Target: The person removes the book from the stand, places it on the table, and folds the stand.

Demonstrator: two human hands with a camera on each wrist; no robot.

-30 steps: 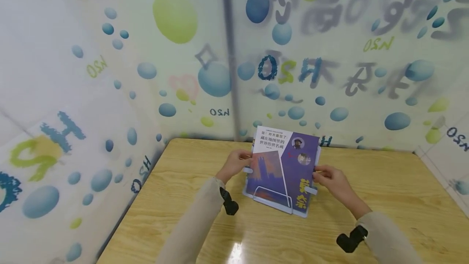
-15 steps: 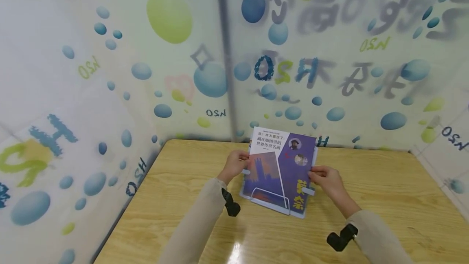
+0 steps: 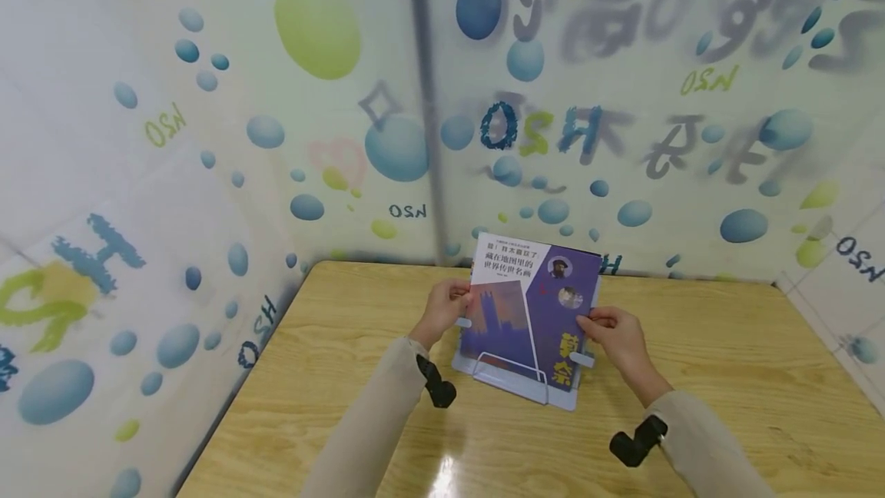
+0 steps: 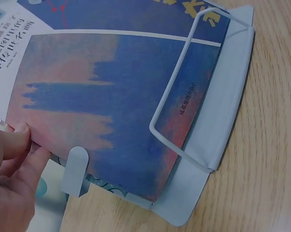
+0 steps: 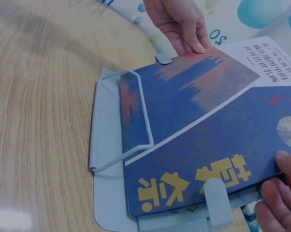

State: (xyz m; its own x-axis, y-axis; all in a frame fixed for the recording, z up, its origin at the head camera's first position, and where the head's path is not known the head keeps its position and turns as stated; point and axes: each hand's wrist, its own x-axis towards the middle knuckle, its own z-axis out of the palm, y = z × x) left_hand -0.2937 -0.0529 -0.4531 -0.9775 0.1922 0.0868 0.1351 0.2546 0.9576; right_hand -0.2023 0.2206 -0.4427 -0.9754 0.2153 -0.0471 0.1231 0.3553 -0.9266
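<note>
A purple and white picture book (image 3: 560,310) leans on a pale blue metal book stand (image 4: 227,108), its cover facing me. The left hand (image 3: 444,309) pinches the book's left edge, thumb on the cover. At the opposite edge, the right hand (image 3: 621,338) grips it with the thumb (image 5: 285,162) on the cover and curled fingers by the edge. A wire loop (image 4: 170,94) on the stand crosses the lower cover. Side clips (image 5: 217,200) overlap both edges. The book's bottom edge sits a little above the stand's ledge. Behind it, a strip of patterned teal surface (image 4: 109,186) shows.
The stand rests on a light wood-grain table (image 3: 346,406). Close behind the table rises a pale curtain-like wall (image 3: 332,114) printed with bubbles and letters; it continues along both sides. Black cameras (image 3: 437,383) are strapped to both wrists.
The book has shifted slightly upward on the stand, its lower edge rising behind the wire loop. The right hand has moved a little left and up; the stand stays in place.
</note>
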